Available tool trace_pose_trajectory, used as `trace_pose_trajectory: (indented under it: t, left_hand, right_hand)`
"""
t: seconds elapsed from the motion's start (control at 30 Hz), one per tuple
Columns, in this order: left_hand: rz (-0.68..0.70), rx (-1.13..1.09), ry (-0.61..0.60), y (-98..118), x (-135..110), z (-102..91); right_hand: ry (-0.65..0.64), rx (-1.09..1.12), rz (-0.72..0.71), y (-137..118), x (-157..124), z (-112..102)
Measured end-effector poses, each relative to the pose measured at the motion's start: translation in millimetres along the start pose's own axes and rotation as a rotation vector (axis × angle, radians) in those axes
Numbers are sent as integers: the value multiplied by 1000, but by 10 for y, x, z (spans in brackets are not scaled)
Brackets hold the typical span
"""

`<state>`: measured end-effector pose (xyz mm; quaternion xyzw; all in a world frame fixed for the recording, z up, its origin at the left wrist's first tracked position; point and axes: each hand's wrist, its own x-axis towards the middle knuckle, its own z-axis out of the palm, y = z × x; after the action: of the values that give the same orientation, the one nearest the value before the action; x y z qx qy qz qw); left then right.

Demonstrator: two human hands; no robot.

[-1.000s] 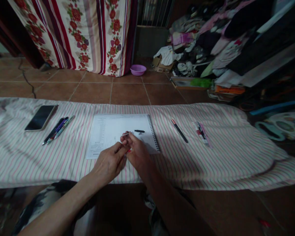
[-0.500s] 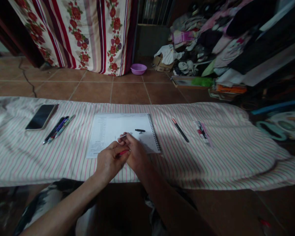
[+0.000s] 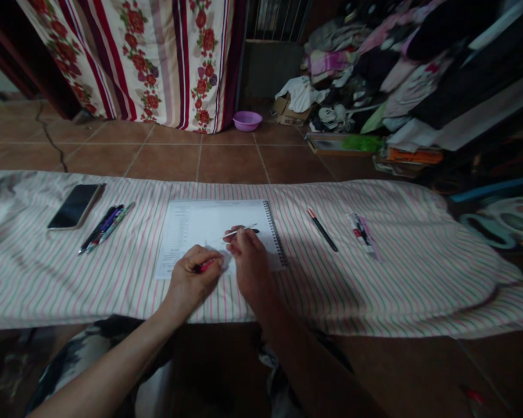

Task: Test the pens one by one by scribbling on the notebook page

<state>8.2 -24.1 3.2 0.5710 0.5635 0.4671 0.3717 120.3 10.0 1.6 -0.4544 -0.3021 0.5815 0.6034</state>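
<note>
A spiral notebook [image 3: 200,223] lies open on a striped cloth [image 3: 375,278]. My left hand [image 3: 192,281] rests on the notebook's near edge, fingers closed round a red pen part [image 3: 204,266]. My right hand [image 3: 250,264] is beside it over the page, pinching a thin white pen refill [image 3: 237,233] that points up and to the right. A small black pen piece [image 3: 253,230] lies on the page just past my right fingertips.
A phone [image 3: 75,206] and several pens [image 3: 106,226] lie on the cloth to the left. A black pen with a red end [image 3: 322,229] and a small packet [image 3: 364,234] lie to the right. Beyond are tiled floor, a purple bowl [image 3: 247,121], a flowered curtain and heaped clothes.
My hands were pressed together over the notebook's near edge. They have parted: the right hand drew the thin refill forward toward the black piece, while the left stayed with the red part.
</note>
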Motion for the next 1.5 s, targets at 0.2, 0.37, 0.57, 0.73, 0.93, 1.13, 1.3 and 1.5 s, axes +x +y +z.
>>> trace_pose_trajectory:
  t: [0.2,0.37,0.57,0.73,0.93,1.13,1.3,1.5]
  left_hand:
    - [-19,-174,-16,35,43,-208]
    - [-30,-192,-51,37,21,-236]
    - [-29,-217,-73,53,22,-214]
    - [-62,-246,-71,61,19,-214]
    - [-58,-253,-72,63,11,-220]
    - [-71,-288,-83,82,18,-207]
    - [-73,-291,-93,86,25,-208]
    - [-74,-275,-103,63,40,-211]
  right_hand:
    - [-70,-336,-418,-236,-65,-187]
    - [-113,-429,-469,-318,-200,-173]
    - [-143,-515,-538,-303,-239,-149]
    - [-157,-583,-577,-311,-260,-151]
    - [-152,-589,-578,-333,-273,-138]
    - [-143,-553,-534,-312,-265,-152]
    - [-144,-551,-533,-314,-251,-158]
    - [-141,-569,-589,-338,-254,-151]
